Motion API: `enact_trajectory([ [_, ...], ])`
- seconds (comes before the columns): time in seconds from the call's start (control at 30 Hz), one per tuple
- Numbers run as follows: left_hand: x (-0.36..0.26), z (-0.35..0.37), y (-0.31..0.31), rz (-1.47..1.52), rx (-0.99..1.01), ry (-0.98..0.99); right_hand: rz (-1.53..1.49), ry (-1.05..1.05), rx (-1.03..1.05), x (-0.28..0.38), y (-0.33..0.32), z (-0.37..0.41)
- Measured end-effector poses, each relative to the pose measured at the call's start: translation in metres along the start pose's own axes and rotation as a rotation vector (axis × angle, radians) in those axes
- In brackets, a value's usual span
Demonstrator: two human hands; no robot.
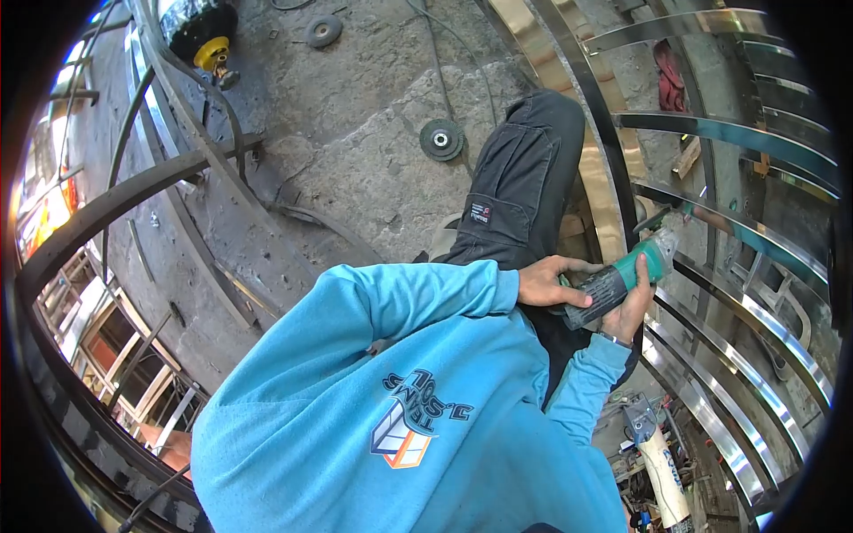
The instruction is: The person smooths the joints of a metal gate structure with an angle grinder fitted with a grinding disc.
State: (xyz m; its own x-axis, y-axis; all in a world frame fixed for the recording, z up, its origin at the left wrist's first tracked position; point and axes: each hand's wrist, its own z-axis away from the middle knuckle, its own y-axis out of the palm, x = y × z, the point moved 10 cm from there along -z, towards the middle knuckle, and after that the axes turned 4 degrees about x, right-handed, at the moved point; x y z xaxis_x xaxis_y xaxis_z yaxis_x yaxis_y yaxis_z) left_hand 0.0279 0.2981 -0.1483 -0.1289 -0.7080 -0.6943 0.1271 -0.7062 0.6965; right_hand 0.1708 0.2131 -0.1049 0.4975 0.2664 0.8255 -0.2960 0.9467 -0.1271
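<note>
A green and black angle grinder (625,277) is held in front of my right thigh, beside curved, polished metal bars. My left hand (553,282) is closed around its black rear end, thumb on the near side. My right hand (629,306) wraps the green front part from below, with fingers up along the housing. The grinder's head points to the upper right, close to the bars; a dark side handle or guard (653,219) shows there. Whether a disc is fitted cannot be made out.
A polished metal frame (622,169) with curved bars fills the right side. A grinding disc (442,139) and another disc (323,32) lie on the concrete floor. Dark curved bars (133,200) cross the left. A second, pale power tool (659,471) lies lower right; red cloth (669,78) upper right.
</note>
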Motion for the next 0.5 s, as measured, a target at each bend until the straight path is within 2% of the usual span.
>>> enact_trajectory([
  [0.07,-0.008,0.001,-0.003,-0.061,-0.018,0.037,-0.093,0.061,0.097,-0.009,0.005,-0.003],
  [0.13,-0.016,0.001,-0.004,-0.105,-0.018,0.078,-0.103,0.038,0.112,-0.011,0.007,-0.006],
  [0.2,-0.028,0.002,-0.006,-0.213,-0.032,0.130,-0.289,0.138,0.147,-0.022,0.015,-0.007],
  [0.37,-0.047,0.004,-0.010,-0.421,-0.121,0.214,-0.295,0.171,0.252,-0.028,0.026,-0.016],
  [0.5,-0.062,0.012,-0.013,-0.475,-0.186,0.214,-0.378,0.186,0.289,-0.035,0.036,-0.026],
])
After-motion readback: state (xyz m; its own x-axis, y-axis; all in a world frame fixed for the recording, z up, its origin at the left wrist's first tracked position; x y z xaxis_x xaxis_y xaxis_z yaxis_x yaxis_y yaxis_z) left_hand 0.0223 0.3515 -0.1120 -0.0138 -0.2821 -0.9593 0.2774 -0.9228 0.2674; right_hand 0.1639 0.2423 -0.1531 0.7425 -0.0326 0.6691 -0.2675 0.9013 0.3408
